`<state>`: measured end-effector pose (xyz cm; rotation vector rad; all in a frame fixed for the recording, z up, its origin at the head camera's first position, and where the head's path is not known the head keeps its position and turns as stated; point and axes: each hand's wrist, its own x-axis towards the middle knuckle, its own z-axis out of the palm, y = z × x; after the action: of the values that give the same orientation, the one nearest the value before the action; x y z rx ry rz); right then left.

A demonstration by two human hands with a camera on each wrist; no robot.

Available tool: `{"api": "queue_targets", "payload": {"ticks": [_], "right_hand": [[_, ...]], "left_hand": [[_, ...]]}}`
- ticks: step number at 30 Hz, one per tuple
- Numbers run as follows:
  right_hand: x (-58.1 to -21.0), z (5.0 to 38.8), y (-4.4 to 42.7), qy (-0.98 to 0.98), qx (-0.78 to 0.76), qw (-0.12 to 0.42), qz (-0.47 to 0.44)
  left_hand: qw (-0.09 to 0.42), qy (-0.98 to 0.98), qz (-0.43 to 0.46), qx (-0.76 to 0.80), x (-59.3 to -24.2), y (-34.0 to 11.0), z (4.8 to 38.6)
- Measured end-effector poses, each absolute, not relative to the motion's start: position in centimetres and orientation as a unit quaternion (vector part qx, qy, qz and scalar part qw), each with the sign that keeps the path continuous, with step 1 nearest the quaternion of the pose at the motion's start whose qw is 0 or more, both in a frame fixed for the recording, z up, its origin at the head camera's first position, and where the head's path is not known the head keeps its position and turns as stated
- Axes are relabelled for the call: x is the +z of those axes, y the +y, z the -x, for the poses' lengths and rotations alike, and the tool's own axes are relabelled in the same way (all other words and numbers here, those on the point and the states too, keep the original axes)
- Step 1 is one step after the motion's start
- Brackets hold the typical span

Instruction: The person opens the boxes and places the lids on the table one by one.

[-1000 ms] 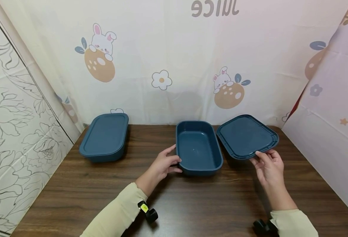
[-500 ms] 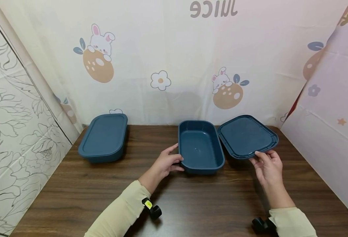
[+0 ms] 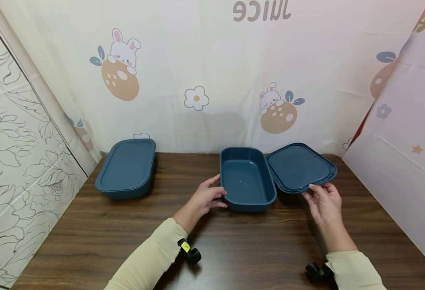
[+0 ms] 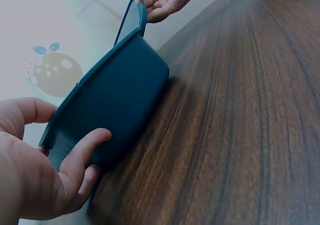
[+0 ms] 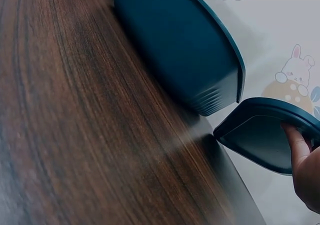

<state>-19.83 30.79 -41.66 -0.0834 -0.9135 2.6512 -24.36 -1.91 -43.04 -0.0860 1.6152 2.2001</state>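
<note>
Cloth [image 3: 216, 52]: hangs behind everything, pale and printed.
Table [image 3: 89, 241]: runs dark and wood-grained up to the cloth.
Closed box [image 3: 127, 165]: stands at the far left of the table, covered, well apart from both hands.
Open box [image 3: 246, 177]: stands upright on the table toward the far edge, between the two hands, with long axis running from near to far. Lies just ahead and to the right of the left hand [image 3: 205, 197], the nearer hand.
Lid [image 3: 299, 167]: held tilted, directly to the right of the open box, left corner close by the right rim; touching or barely apart, cannot tell. Looks turned askew to the open box's long axis, likely the relation that counts most here; own long axis hard to read through the tilt. Lies ahead and slightly left of the right hand [image 3: 324, 203], clearly the nearer hand.
Left hand: grips the near left corner of the open box, fingers spread around rim and walls; presses against the near wall in the left wrist view.
Right hand: pinches the near edge of the lid between thumb and fingers, partly hidden beneath in the head view.
Wrist cameras [image 3: 193, 256]: sit small and black at both cuffs.
</note>
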Motion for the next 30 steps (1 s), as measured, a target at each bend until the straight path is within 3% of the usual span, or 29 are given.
{"api": "queue_targets", "payload": {"ticks": [11,30], "right_hand": [[-42.0,20.1,31.1,-0.359,0.916,0.172,0.042],[-41.6,19.8,32.9,-0.510,0.825,0.105,0.222]], "left_hand": [[0.202,0.576,0.030,0.791,-42.8,-1.3,24.4],[0.207,0.578,0.035,0.789,-43.1,-0.6,24.6]]}}
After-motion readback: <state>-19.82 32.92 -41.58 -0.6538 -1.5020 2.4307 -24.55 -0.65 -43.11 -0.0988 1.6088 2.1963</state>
